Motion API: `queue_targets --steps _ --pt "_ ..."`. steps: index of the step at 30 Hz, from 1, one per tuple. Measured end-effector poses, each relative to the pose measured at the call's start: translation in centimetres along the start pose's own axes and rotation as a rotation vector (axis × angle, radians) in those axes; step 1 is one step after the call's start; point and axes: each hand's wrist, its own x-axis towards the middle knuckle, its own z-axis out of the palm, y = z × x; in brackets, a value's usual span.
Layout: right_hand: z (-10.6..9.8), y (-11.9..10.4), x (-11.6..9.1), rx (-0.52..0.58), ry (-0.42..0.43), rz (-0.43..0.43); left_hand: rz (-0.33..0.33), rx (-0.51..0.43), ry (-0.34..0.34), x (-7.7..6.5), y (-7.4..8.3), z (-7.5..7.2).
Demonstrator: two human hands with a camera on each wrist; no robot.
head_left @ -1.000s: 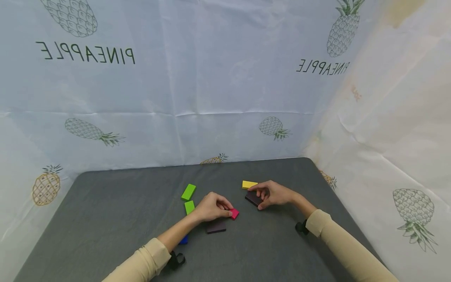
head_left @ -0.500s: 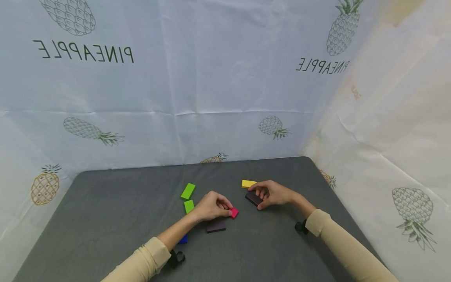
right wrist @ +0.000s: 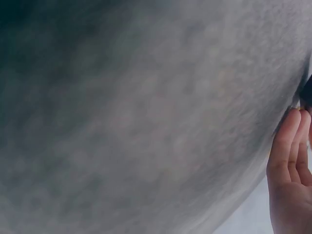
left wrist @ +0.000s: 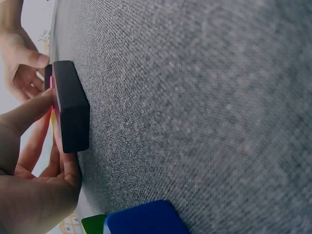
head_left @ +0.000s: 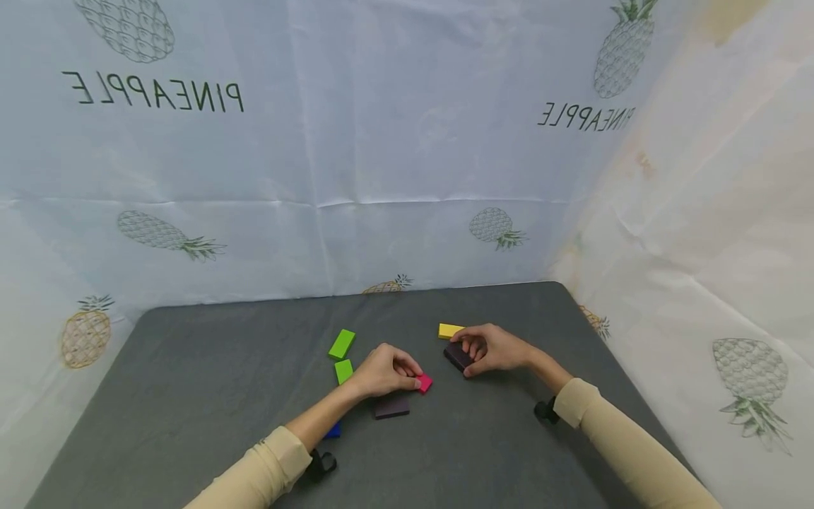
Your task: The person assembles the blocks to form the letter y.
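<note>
My left hand (head_left: pixel 384 371) pinches a small pink block (head_left: pixel 425 384) between thumb and fingers, low over the grey table. Just below that hand lies a dark block (head_left: pixel 391 408), which looms large in the left wrist view as a black block (left wrist: pixel 70 105) and partly hides the pink one. To the right, my right hand (head_left: pixel 499 348) grips a second dark block (head_left: pixel 455 355) by its edges, thumb on the near side and a finger on the far side. A yellow block (head_left: pixel 449 331) lies right behind it, partly covered by the fingers.
Two green blocks, one farther back (head_left: pixel 342 343) and one nearer (head_left: pixel 343 370), lie left of the left hand. A blue block (head_left: pixel 333 430) is partly hidden by the left forearm. White pineapple-print cloth (head_left: pixel 407 155) hangs behind the grey table (head_left: pixel 210 396).
Both hands and the blocks keep practically the same places. Only a slight shift of the head view shows.
</note>
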Motion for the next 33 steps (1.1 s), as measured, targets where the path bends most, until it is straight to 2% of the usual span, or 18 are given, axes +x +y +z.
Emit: queue_targets --steps 7,16,24,33 --pt "0.6 -1.6 0.7 -0.034 0.050 -0.005 -0.004 0.004 0.012 0.1 0.6 0.1" --pt "2.0 -3.6 2.5 -0.146 0.096 0.006 -0.012 0.010 0.014 0.1 0.3 0.0" --pt "3.2 -4.2 3.4 -0.241 0.137 0.042 -0.009 0.005 0.008 -0.1 0.3 0.1" --pt "3.5 -3.6 3.7 -0.219 0.139 0.048 0.002 0.004 0.008 -0.1 0.3 0.2"
